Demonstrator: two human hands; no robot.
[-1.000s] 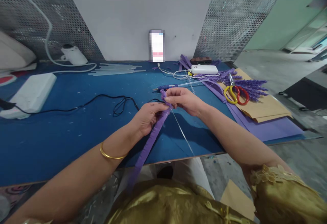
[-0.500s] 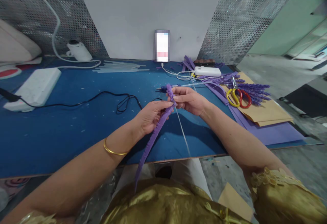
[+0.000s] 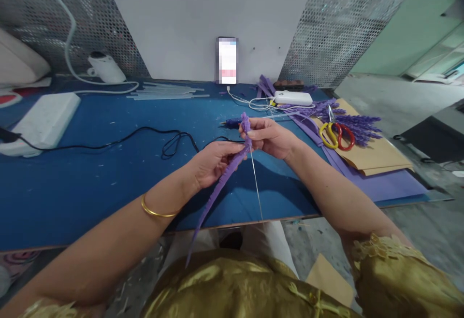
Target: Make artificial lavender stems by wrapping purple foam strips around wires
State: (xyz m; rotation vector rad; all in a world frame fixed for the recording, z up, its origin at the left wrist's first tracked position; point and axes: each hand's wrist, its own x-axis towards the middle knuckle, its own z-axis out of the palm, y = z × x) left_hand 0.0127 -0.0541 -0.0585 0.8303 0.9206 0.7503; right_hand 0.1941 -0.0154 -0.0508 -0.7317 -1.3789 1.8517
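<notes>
My left hand (image 3: 219, 163) pinches a long purple paper strip (image 3: 221, 185) with a fringed edge, its tail hanging past the table's front edge. My right hand (image 3: 270, 137) is closed around a thin wire stem (image 3: 255, 178), just below the purple curled flower head (image 3: 245, 122) at its top. The strip meets the stem between the two hands, and my fingertips partly hide that spot. Behind the fingers lies a dark blue glue gun (image 3: 232, 123), its tip pointing left.
On the right, red-and-yellow scissors (image 3: 338, 137) rest on brown paper (image 3: 377, 158) beside purple flower sprigs (image 3: 364, 127). A phone (image 3: 227, 62) leans at the back, near a white power bank (image 3: 293, 98) and glue sticks (image 3: 166, 91). A black cable (image 3: 108, 143) crosses the left side.
The flower head stands slightly higher and more upright above my right fingers. Both hands keep hold of the strip and stem. The whole view has shifted a little.
</notes>
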